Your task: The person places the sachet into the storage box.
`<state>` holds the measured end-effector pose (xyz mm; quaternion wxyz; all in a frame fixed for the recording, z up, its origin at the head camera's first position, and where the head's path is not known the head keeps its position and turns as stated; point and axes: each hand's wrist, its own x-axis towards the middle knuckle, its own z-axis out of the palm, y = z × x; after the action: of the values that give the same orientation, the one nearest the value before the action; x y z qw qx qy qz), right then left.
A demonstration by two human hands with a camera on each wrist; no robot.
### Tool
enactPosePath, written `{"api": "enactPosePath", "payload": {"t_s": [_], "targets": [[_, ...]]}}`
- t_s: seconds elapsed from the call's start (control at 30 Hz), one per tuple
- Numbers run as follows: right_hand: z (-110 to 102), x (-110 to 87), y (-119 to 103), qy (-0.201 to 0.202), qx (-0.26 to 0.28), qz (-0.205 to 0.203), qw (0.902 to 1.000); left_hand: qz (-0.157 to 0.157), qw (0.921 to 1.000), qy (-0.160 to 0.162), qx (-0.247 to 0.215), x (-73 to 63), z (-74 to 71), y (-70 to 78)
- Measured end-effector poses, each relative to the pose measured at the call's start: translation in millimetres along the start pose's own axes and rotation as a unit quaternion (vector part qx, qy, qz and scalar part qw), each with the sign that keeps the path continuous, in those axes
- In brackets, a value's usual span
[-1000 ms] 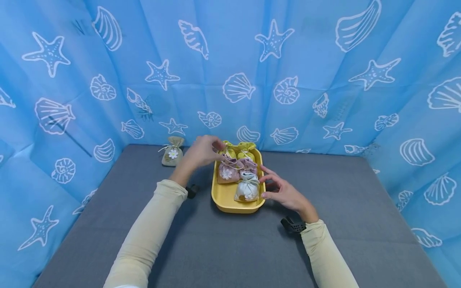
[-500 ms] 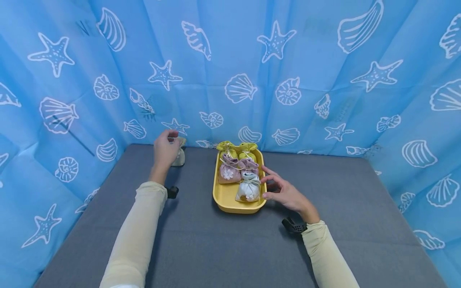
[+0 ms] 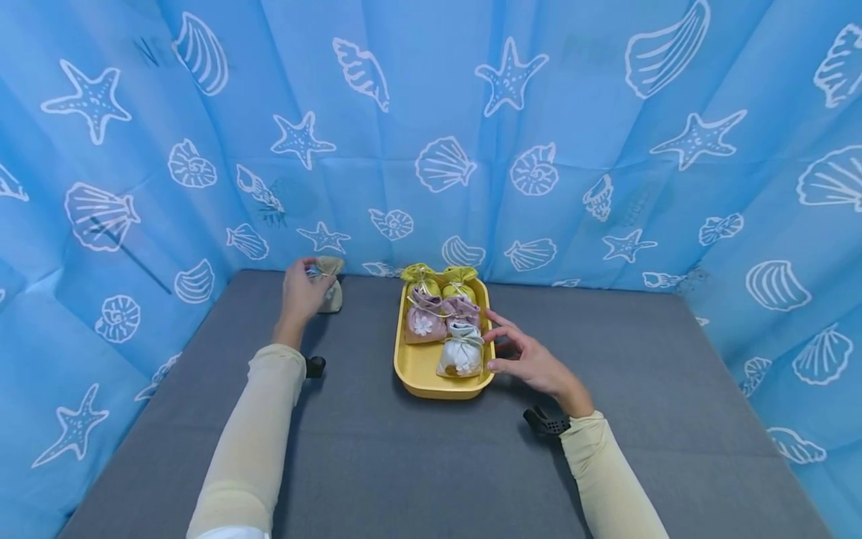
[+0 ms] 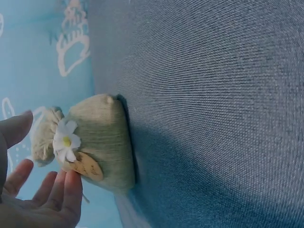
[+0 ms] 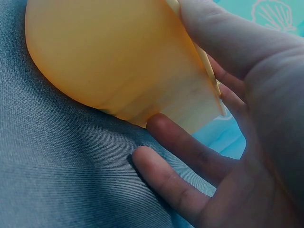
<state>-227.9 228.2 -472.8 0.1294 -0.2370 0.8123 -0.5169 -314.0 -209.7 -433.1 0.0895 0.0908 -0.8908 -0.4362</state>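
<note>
My left hand is at a beige-green drawstring pouch standing at the table's far left. In the left wrist view, the pouch shows a white flower and a small tan tag; my fingertips reach the tag's edge, and the thumb stays apart from the pouch's neck. My right hand rests against the right rim of a yellow tray, fingers spread and loosely bent. Seen from the right wrist, the thumb touches the rim and two fingertips lie by the outer wall of the tray.
Inside the tray are two yellow-green pouches, two pinkish-mauve pouches and one white pouch at the front. A grey cloth covers the table. A blue shell-print curtain hangs behind.
My left hand has moved left from above the tray to the beige-green pouch, then lowered beside its neck. The right hand stays at the tray rim.
</note>
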Motion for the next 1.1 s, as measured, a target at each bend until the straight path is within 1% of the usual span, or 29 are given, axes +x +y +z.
{"api": "enactPosePath", "payload": {"t_s": [0.3,0.37,0.43,0.57,0.67,0.8,0.97,1.03,1.1], "targets": [[0,-0.6,0,0.002,0.006,0.001,1.0,-0.041,0.9988,-0.025,0.012,-1.0,-3.9,-1.5],[1,-0.9,0,0.002,0.008,-0.003,1.0,-0.04,0.9982,-0.033,0.031,-1.4,-5.0,-2.5],[1,-1.0,0,0.002,0.011,-0.004,0.9999,-0.033,0.9968,-0.037,0.063,-1.6,-6.6,-3.9],[1,-0.5,-1,0.001,0.013,-0.005,0.9999,-0.018,0.9906,-0.048,0.127,-1.7,-10.9,-7.0],[1,-0.1,-1,-0.001,0.006,-0.006,1.0,-0.01,0.9877,-0.052,0.147,-2.6,-14.3,-8.1],[1,0.5,-1,-0.002,0.006,-0.002,1.0,0.004,0.985,-0.045,0.167,-7.1,-18.6,-4.1],[1,0.3,0,0.001,0.005,-0.005,1.0,0.029,0.98,-0.03,0.195,-14.5,-21.6,12.2],[1,-0.2,0,0.001,0.006,-0.008,0.9999,0.044,0.9788,-0.022,0.199,-16.8,-22.0,21.1],[0,-0.7,-1,0.002,0.009,-0.011,0.9999,0.068,0.978,-0.012,0.197,-18.4,-22.1,30.3]]}}
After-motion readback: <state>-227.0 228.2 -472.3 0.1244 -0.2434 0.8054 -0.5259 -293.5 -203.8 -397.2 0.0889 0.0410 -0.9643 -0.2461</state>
